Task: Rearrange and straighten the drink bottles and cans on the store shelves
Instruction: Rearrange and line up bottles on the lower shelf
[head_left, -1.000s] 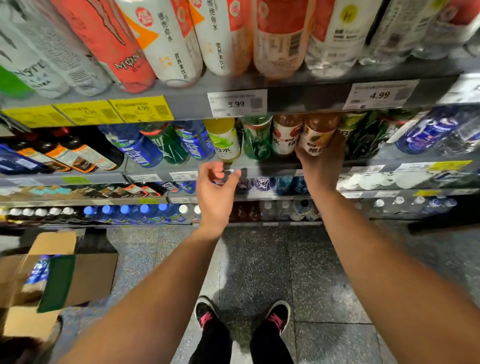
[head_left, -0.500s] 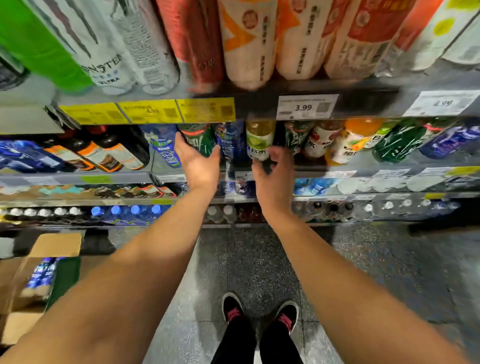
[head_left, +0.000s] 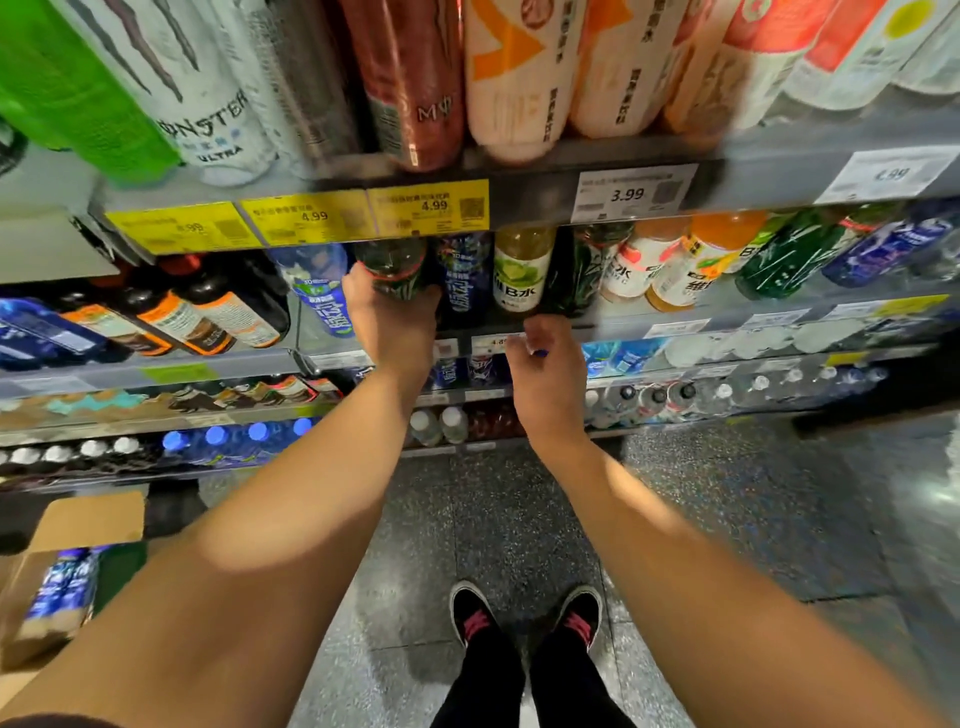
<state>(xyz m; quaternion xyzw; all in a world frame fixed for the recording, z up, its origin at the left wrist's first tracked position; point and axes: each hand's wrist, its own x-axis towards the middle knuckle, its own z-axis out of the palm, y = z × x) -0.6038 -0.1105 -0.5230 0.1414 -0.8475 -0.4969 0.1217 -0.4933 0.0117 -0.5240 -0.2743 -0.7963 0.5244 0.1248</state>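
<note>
My left hand grips the lower part of a dark green bottle on the second shelf, between a light blue bottle and a dark blue bottle. Just below that shelf's front edge, my right hand hovers with loosely curled fingers and holds nothing. A lime-label bottle and another dark green bottle stand right above it. Orange and white-label bottles continue the row to the right.
Tall cans and pale bottles fill the top shelf, with price tags along its edge. Lower shelves carry water bottles. An open cardboard box with bottles lies on the floor at left. My shoes stand on grey tile.
My left hand has reached onto the second shelf and closed round the dark green bottle. My right hand has drawn back from the lime-label bottle to below the shelf edge.
</note>
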